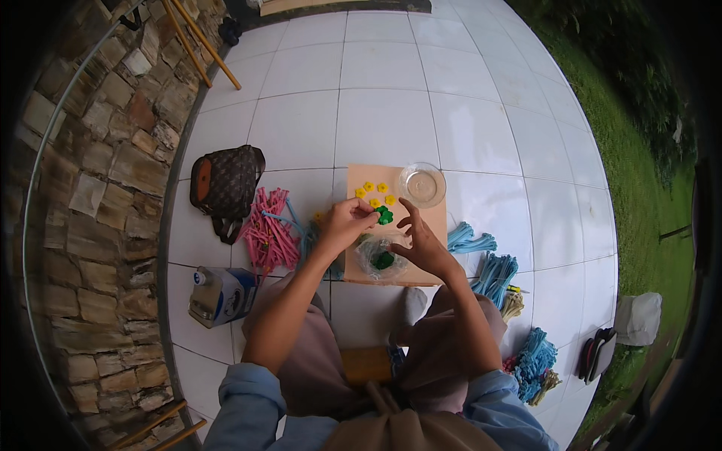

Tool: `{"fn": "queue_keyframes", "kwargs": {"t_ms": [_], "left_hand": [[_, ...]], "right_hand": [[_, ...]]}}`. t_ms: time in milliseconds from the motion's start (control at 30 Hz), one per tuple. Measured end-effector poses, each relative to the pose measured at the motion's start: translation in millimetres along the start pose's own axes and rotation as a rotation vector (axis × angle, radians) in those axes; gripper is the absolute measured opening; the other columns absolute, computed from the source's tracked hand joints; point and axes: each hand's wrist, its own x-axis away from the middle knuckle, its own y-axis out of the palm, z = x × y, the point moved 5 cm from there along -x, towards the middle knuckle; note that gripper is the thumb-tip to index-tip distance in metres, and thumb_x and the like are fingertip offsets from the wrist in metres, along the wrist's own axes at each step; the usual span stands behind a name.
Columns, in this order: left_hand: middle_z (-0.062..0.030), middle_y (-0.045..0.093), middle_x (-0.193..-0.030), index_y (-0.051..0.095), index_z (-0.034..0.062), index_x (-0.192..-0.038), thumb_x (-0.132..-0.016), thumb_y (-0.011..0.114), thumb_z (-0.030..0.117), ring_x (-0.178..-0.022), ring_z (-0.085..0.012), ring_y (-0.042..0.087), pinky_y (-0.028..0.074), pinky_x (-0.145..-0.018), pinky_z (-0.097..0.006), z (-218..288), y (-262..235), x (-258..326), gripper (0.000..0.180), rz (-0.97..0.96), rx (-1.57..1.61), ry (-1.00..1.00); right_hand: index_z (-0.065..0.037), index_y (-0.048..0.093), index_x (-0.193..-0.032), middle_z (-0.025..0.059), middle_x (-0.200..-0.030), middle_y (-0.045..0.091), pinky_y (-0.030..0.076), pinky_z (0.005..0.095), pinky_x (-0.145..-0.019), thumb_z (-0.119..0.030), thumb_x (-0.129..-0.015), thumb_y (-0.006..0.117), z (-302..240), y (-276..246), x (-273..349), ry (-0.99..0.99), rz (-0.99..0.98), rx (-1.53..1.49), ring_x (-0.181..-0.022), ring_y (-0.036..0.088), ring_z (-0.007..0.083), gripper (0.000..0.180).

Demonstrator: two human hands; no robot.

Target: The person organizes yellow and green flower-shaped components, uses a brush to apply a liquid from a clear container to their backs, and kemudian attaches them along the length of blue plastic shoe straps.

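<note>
Over the tan board (pixel 432 225), my left hand (pixel 350 225) pinches a small green flower-shaped piece (pixel 384 216) at its fingertips. My right hand (pixel 426 246) hovers just to the right of it, thumb and fingers apart, with nothing in them that I can see. Below the hands lies a crumpled clear plastic bag (pixel 368 255) with dark green pieces (pixel 383 260) inside. Several small yellow flowers (pixel 374 203) are spread on the far left part of the board. A clear round dish (pixel 423 185) rests at its far right corner.
Bundles of pink strips (pixel 272 233) lie to the left, near a brown bag (pixel 227 184) and a jerrycan (pixel 222 297). Blue bundles (pixel 494 278) line the right side. A stone wall (pixel 105 225) bounds the white tiled floor (pixel 383 68) on the left, grass (pixel 647 180) on the right.
</note>
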Motion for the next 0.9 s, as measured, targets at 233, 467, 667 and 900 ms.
{"fn": "queue_keyframes", "kwargs": {"t_ms": [233,467,667,900], "left_hand": [[-0.0076,0.06,-0.087,0.056,-0.003,-0.092,-0.084,0.059,0.012,-0.078,-0.0124,0.06,0.05,-0.073,-0.024,-0.8,24.7,-4.9,0.017,-0.034,0.309,-0.154],[-0.0089,0.059,-0.093,0.054,-0.0015,-0.093,-0.085,0.058,0.012,-0.085,-0.0148,0.06,0.051,-0.083,-0.029,-1.9,36.9,-14.4,0.016,-0.096,0.419,-0.115],[-0.0077,0.058,-0.098,0.055,-0.0002,-0.099,-0.085,0.059,0.015,-0.084,-0.0133,0.059,0.05,-0.083,-0.027,-4.5,39.5,-16.5,0.021,-0.101,0.522,-0.243],[-0.0053,0.057,-0.099,0.053,0.0006,-0.106,-0.085,0.059,0.019,-0.084,-0.0118,0.058,0.05,-0.081,-0.023,-16.8,47.4,-18.1,0.029,-0.336,0.767,-0.412]], "right_hand": [[-0.007,0.038,-0.125,0.007,-0.094,0.056,0.049,0.0271,-0.073,-0.001,-0.076,0.065,-18.9,-36.9,-4.5,-0.046,0.384,-0.399,-0.085,0.056,0.0142,0.057],[-0.007,0.042,-0.12,0.0053,-0.081,0.056,0.052,0.0273,-0.07,0.007,-0.073,0.063,-20.3,-35.6,-12.9,-0.086,0.472,-0.257,-0.077,0.058,0.0134,0.053],[-0.006,0.044,-0.115,0.0053,-0.079,0.056,0.048,0.0294,-0.075,0.008,-0.073,0.062,-18.8,-36.3,-12.4,-0.146,0.496,-0.15,-0.077,0.059,0.0157,0.048],[-0.002,0.039,-0.108,0.0093,-0.084,0.057,0.047,0.0317,-0.076,0.012,-0.071,0.062,-9.2,-34.8,-5.1,-0.397,0.607,-0.1,-0.082,0.06,0.0212,0.045]]}}
